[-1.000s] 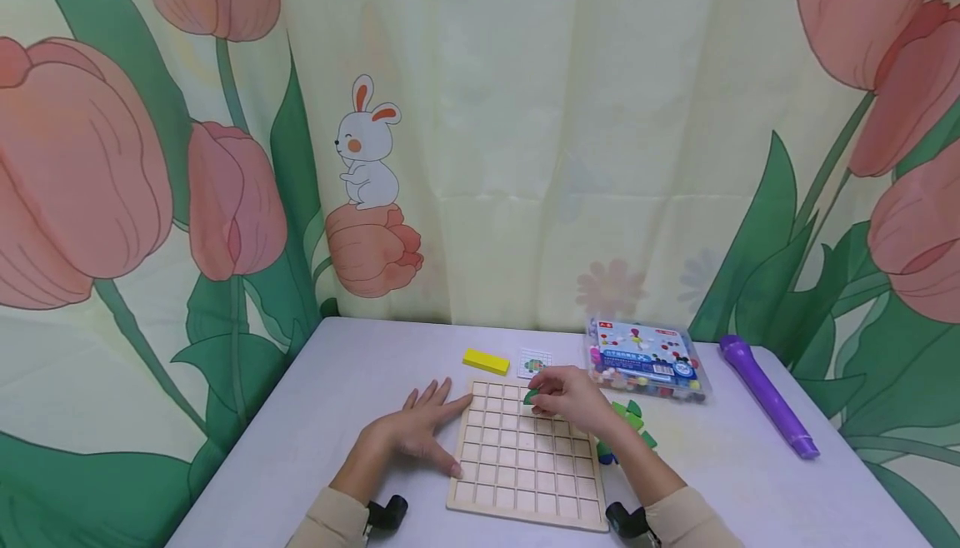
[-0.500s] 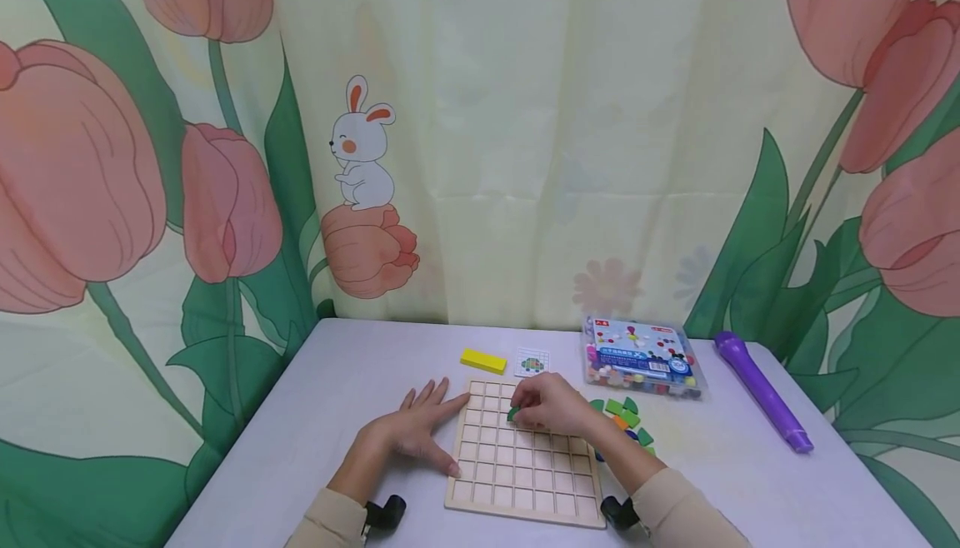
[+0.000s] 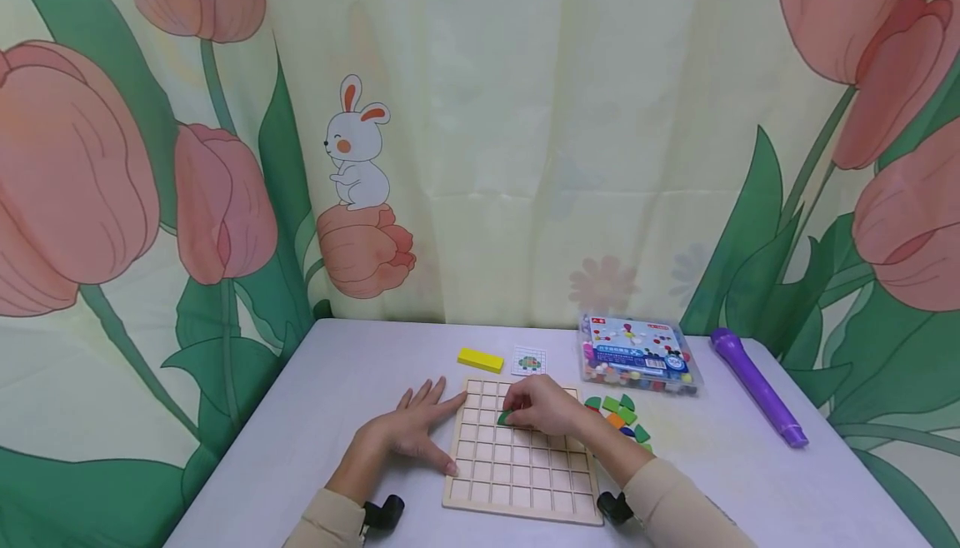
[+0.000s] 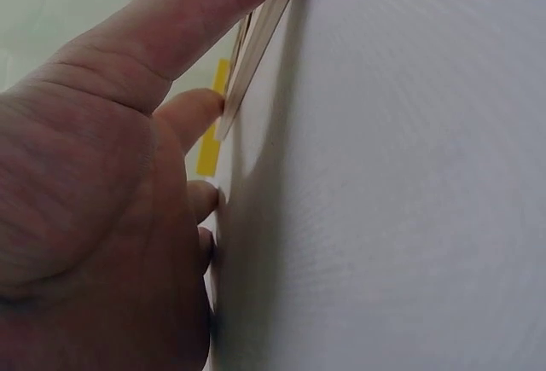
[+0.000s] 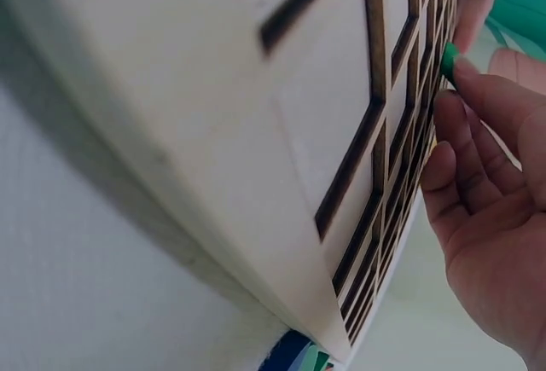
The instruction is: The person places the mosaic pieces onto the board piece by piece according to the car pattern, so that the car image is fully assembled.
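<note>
Room lies between pieces [image 3: 627, 416] and purple tube [image 3: 759, 388]

Lit softly and quite evenly in the head view, yet dimmer in both wrist views, with soft shadow along the left hand [image 4: 98, 192] on the table [image 4: 409, 175] and blur over the near edge of the wooden board [image 5: 162, 89].

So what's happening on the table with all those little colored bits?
A person's right hand is pinching a small green piece over the far part of a wooden grid board; I can't tell if the piece touches it. The left hand is spread out, thumb and index finger against the board's left edge. More colored pieces lie loose to the right, and behind the board are a picture card and a yellow block.
</note>
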A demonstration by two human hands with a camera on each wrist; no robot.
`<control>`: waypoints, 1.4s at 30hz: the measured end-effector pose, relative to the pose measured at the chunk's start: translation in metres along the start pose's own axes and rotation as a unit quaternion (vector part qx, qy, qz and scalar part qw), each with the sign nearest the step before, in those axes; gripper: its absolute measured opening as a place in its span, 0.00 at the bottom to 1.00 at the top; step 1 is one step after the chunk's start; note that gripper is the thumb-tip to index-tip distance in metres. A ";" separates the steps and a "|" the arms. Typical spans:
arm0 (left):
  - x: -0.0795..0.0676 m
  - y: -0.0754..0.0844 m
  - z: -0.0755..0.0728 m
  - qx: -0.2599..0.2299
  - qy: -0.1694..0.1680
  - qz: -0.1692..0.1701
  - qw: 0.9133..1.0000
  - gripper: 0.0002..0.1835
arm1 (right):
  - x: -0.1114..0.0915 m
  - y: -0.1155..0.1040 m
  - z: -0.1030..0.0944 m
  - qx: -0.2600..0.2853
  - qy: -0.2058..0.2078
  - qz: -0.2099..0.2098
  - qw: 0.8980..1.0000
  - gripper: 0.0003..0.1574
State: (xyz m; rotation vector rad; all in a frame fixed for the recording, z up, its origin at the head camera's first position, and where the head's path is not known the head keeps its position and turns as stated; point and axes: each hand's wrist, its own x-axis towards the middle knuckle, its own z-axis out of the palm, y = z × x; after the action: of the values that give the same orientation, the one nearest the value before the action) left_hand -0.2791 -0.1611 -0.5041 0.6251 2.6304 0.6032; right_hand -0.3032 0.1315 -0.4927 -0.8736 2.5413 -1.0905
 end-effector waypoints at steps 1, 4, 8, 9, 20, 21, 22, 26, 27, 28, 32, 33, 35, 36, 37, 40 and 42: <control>0.000 0.000 0.000 -0.001 0.000 0.001 1.000 0.65 | 0.000 0.000 0.000 -0.006 0.001 0.000 1.000 0.02; 0.001 0.000 0.000 -0.001 0.001 0.000 1.000 0.65 | 0.000 0.000 0.000 -0.021 0.001 -0.001 1.000 0.02; 0.001 0.001 0.000 -0.001 0.002 -0.001 1.000 0.65 | -0.001 0.000 0.000 -0.037 0.000 -0.008 0.999 0.03; 0.002 0.000 0.000 -0.002 0.002 -0.002 1.000 0.65 | -0.001 0.001 0.000 -0.041 0.000 -0.011 0.999 0.03; 0.004 0.000 0.002 -0.003 0.002 -0.004 1.000 0.65 | -0.005 0.002 -0.004 -0.049 0.007 0.007 0.999 0.13; 0.004 0.000 0.002 -0.003 0.001 -0.007 1.000 0.65 | -0.005 0.002 -0.006 -0.047 0.014 0.009 0.999 0.14; 0.004 0.001 0.003 -0.004 0.002 -0.008 1.000 0.65 | -0.007 0.001 -0.008 -0.043 0.022 0.009 0.999 0.14; 0.003 0.002 0.003 -0.004 0.001 -0.010 1.000 0.65 | -0.014 -0.002 -0.014 -0.029 0.060 -0.001 0.998 0.15; 0.003 0.002 0.003 -0.004 0.000 -0.010 1.000 0.65 | -0.017 -0.003 -0.016 -0.027 0.069 -0.003 0.997 0.16; 0.002 0.003 0.003 -0.003 0.000 -0.009 1.000 0.65 | -0.020 -0.004 -0.018 -0.025 0.079 -0.005 0.997 0.16; 0.002 0.003 0.003 -0.002 -0.001 -0.010 1.000 0.66 | -0.033 -0.005 -0.024 -0.018 0.118 -0.001 0.993 0.16; 0.003 0.003 0.003 -0.001 -0.001 -0.010 1.000 0.66 | -0.037 -0.005 -0.026 -0.019 0.126 0.004 0.992 0.16; 0.003 0.003 0.002 0.000 -0.001 -0.012 1.000 0.66 | -0.043 -0.004 -0.030 -0.018 0.142 0.017 0.990 0.15; 0.002 0.003 0.001 0.003 -0.002 -0.013 1.000 0.66 | -0.047 -0.004 -0.031 -0.018 0.147 0.024 0.989 0.15; 0.002 0.003 0.001 0.005 -0.003 -0.015 1.000 0.66 | -0.049 -0.003 -0.033 -0.021 0.153 0.031 0.988 0.15; 0.002 0.004 0.000 0.008 -0.004 -0.020 1.000 0.66 | -0.057 -0.001 -0.039 -0.016 0.166 0.053 0.985 0.15; 0.002 0.004 0.000 0.009 -0.003 -0.021 1.000 0.66 | -0.062 0.000 -0.045 -0.011 0.174 0.062 0.983 0.15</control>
State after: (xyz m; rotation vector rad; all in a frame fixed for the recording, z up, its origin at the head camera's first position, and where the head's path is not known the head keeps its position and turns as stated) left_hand -0.2790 -0.1572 -0.5029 0.5748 2.6401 0.5653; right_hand -0.2735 0.1948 -0.4625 -0.5585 2.8472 -1.2728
